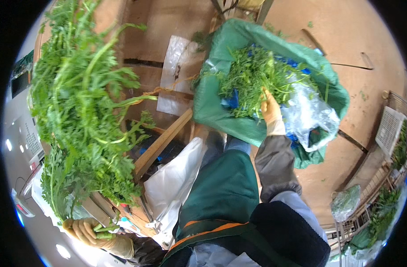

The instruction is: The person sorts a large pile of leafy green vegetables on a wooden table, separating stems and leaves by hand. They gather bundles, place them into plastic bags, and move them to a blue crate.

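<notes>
My left hand (88, 231), in a pale glove, is closed around several thick green stalks (105, 235) at the lower left. Leafy greens (56, 187) rise from that fist against a large heap of the same leaves (80, 106) on the table. My gloved right hand (271, 108) reaches into a green woven sack (205, 100) standing on the floor. Its fingertips are at the loose green trimmings (243, 76) inside; whether they pinch any is unclear. A clear plastic bag (310, 113) lies in the sack, right of this hand, with blue scraps among the trimmings.
A wooden bar (165, 143) and a white plastic sheet (175, 167) are beside my legs. To the right stand wire racks (363, 207) with greens, a bagged bunch (346, 202) and a white crate (390, 130). A flattened clear bag (176, 70) lies beyond the table.
</notes>
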